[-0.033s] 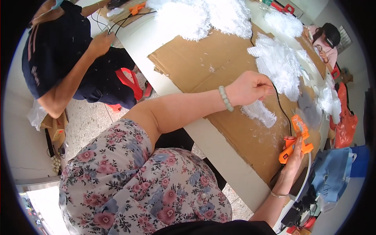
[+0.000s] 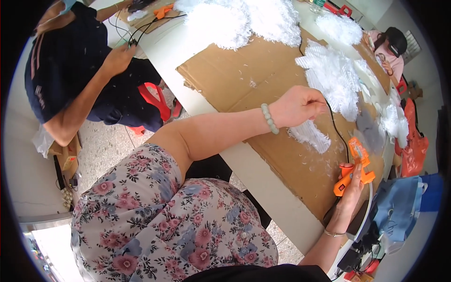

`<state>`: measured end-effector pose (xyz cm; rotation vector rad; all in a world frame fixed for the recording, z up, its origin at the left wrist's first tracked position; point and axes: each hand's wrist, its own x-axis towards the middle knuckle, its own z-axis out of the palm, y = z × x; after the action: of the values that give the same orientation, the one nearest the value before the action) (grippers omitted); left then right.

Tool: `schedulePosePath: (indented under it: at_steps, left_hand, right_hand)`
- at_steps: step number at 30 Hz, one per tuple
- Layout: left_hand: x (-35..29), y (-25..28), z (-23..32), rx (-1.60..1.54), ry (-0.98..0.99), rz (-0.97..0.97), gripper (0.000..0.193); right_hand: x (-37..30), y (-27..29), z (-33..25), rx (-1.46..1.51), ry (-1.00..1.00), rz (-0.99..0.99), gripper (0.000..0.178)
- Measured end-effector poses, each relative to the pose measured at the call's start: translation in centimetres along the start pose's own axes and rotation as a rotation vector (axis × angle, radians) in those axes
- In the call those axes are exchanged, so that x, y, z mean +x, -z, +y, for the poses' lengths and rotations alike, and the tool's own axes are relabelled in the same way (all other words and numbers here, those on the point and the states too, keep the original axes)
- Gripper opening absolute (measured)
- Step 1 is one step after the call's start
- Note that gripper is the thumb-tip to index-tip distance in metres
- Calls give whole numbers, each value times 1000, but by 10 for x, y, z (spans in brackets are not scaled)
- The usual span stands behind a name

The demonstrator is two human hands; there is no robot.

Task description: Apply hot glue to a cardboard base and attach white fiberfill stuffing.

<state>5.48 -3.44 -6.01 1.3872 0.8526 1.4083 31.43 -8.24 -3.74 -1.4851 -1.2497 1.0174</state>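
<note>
My left hand point(image 2: 300, 107), with a pale bead bracelet at its wrist, hovers over the cardboard with thumb and fingers pinched together. Whatever lies between the fingertips is too small to tell. A black cord point(image 2: 334, 117) passes right by them. My right hand point(image 2: 353, 190) is wrapped round an orange glue gun point(image 2: 345, 184), held low over the right part of the table. Below my left hand lies a small white feathery piece point(image 2: 310, 136). Beyond it spreads a larger white feathery piece point(image 2: 331, 77) with ribbed strips.
A brown cardboard sheet point(image 2: 235, 80) covers much of the white table point(image 2: 277, 207). White fluffy heaps point(image 2: 221, 23) stand at the far side. One person point(image 2: 70, 66) works at the left, another point(image 2: 392, 51) at the far right. A blue bag point(image 2: 397, 207) hangs by the right edge.
Both my hands and the glue gun stay practically where they were. The person at the left has lowered a hand slightly.
</note>
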Motion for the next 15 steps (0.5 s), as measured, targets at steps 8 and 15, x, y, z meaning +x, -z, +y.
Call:
schedulePosePath:
  at_steps: [8,15]
  left_hand:
    - [-2,7,-14,-14,-15,240,28]
    - [4,8,-23,70,-99,221,28]
  right_hand:
    - [9,0,-2,72,13,7,37]
    - [74,68,-54,212,237,341,36]
